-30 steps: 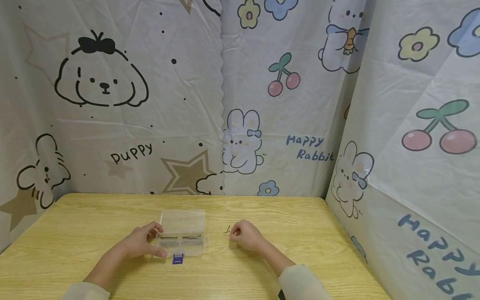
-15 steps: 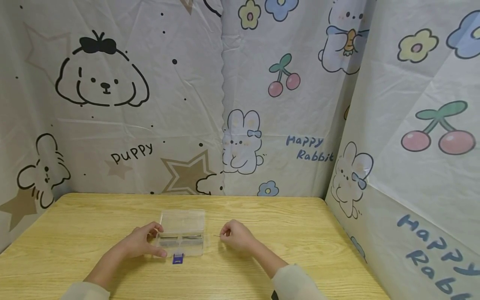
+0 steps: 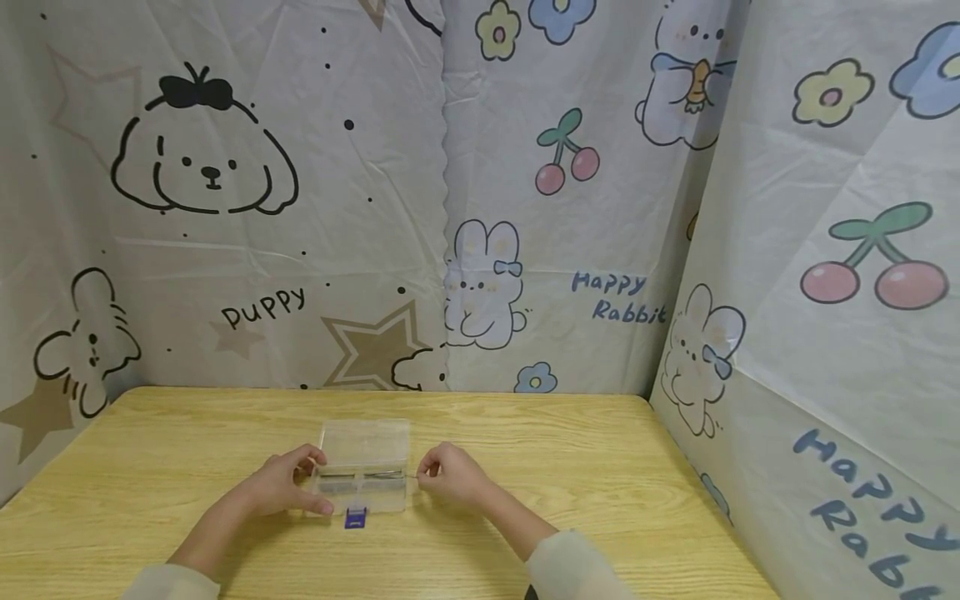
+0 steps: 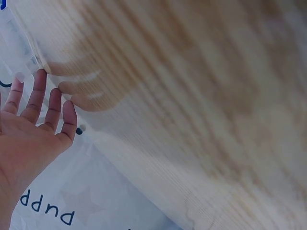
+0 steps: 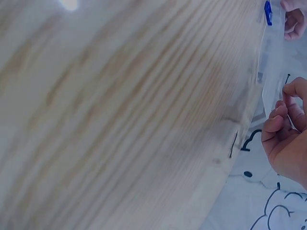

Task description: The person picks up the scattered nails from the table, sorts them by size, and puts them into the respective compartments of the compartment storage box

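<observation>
A clear plastic box (image 3: 365, 444) with its lid raised lies on the table, a purple-blue latch (image 3: 356, 518) at its front. Several thin metal pieces (image 3: 384, 474) lie in its compartments. My left hand (image 3: 281, 485) holds the box's left side, thumb by the front corner and fingers further back. In the left wrist view that hand (image 4: 36, 124) has fingertips against the box edge. My right hand (image 3: 453, 475) is just right of the box, pinching a thin nail (image 5: 288, 78) that points toward it. Another thin dark nail (image 5: 233, 143) lies on the table in the right wrist view.
The wood-grain table (image 3: 585, 467) extends on both sides of the box. Behind it and at the right hang white cloths (image 3: 360, 208) printed with cartoon animals, stars and cherries.
My right hand has moved left with the thin nail, up to the box's right side. Dark nails seen beside it a second ago are now hidden in the head view. My left hand stays put.
</observation>
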{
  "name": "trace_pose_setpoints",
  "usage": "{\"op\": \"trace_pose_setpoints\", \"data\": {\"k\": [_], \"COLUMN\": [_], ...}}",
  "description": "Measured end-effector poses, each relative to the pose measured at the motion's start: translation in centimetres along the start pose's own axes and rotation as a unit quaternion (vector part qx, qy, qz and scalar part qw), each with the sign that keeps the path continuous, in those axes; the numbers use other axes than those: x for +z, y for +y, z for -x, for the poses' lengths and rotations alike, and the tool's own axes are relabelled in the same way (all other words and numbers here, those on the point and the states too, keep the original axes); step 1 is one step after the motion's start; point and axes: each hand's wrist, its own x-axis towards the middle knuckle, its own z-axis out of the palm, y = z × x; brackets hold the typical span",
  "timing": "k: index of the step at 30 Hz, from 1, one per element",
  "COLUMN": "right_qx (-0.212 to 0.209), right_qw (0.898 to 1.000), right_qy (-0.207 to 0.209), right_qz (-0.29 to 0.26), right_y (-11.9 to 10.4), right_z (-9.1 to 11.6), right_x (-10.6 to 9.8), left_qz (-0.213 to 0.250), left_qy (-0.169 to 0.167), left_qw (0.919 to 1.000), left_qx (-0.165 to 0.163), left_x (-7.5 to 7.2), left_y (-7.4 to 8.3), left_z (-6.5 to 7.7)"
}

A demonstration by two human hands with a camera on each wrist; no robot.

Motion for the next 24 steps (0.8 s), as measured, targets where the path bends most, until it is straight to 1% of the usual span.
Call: {"op": "trace_pose_setpoints", "data": {"k": [7, 10, 15, 21, 24], "right_qx": [-0.004, -0.015, -0.025, -0.031, -0.025], "right_qw": [1.000, 1.000, 0.999, 0.999, 0.999], "right_qy": [-0.012, -0.013, -0.028, -0.033, -0.036], "right_qz": [-0.012, -0.004, 0.006, 0.028, 0.025], "right_y": [-1.7, -2.2, -2.7, -3.3, -3.5], "right_z": [-0.4, -0.7, -1.1, -1.3, -1.4], "right_x": [0.8, 1.2, 2.1, 2.6, 2.8], "left_qz": [-0.004, -0.007, -0.004, -0.004, -0.005], "left_qy": [0.000, 0.001, 0.003, 0.005, 0.008], "left_qw": [1.0000, 1.0000, 1.0000, 0.9999, 0.9999], "left_qx": [-0.003, -0.004, -0.005, -0.009, -0.011], "left_x": [0.0, 0.0, 0.1, 0.1, 0.1], "left_y": [-0.2, -0.2, -0.2, 0.0, 0.0], "left_z": [-0.1, -0.2, -0.1, 0.0, -0.1]}}
